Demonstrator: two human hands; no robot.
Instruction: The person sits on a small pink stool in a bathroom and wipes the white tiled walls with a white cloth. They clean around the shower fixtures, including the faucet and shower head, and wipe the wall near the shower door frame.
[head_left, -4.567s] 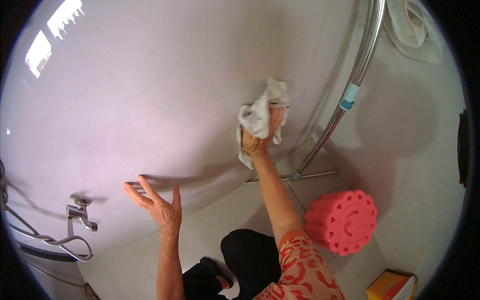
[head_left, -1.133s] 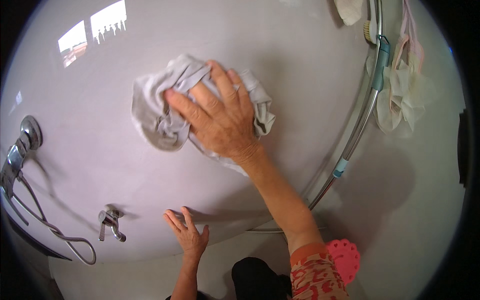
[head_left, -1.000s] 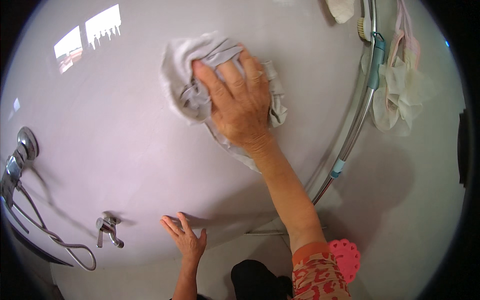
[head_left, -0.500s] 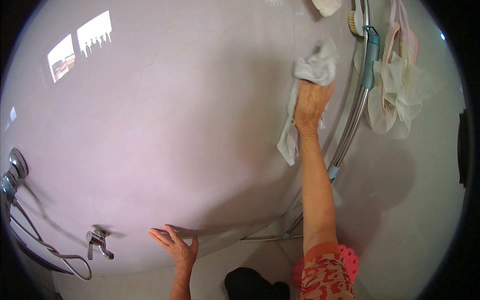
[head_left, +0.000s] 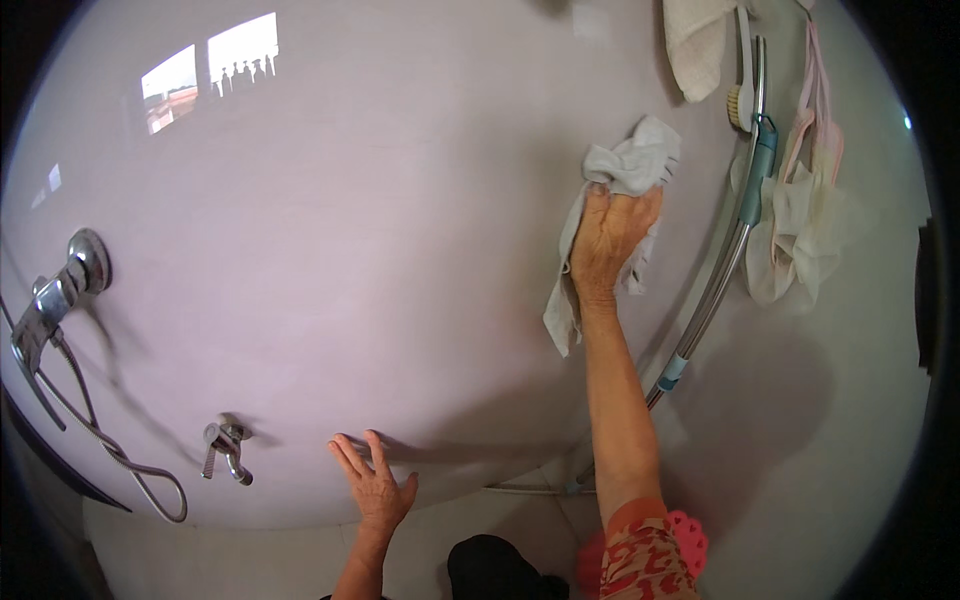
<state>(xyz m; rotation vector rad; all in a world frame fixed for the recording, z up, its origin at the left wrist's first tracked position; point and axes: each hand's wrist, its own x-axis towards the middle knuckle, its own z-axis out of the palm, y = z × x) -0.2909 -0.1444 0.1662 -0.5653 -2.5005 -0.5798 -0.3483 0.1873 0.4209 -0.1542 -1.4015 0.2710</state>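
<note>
A person's right hand [head_left: 614, 240] grips a pale cloth [head_left: 632, 165] against the glossy wall [head_left: 350, 250], well to the right, near the slanting pole [head_left: 718, 275]. About a second earlier the cloth lay spread under flat fingers toward the middle of the wall; now it is bunched above the knuckles, one end trailing down beside the wrist. Half a second ago it was already on this side. The left hand [head_left: 375, 492], much as before, is spread wide low on the wall, its fingers apart and holding nothing; whether every fingertip touches is hard to tell.

The view has shifted too: more of the shower mixer [head_left: 55, 300] now shows at left, above the tap [head_left: 230, 447], while the yellow box seen at lower right in the earliest frame is out of sight. At right, a mesh bag [head_left: 795, 235] hangs by a pink strap; its contents, if any, cannot be made out. Beside it are a brush [head_left: 742, 95] and a beige towel [head_left: 697, 50], the towel cut off by the top edge.

The patterned sleeve [head_left: 645, 562] hides much of the pink stool [head_left: 690, 535]. Cloth covers most of the right fingers.
</note>
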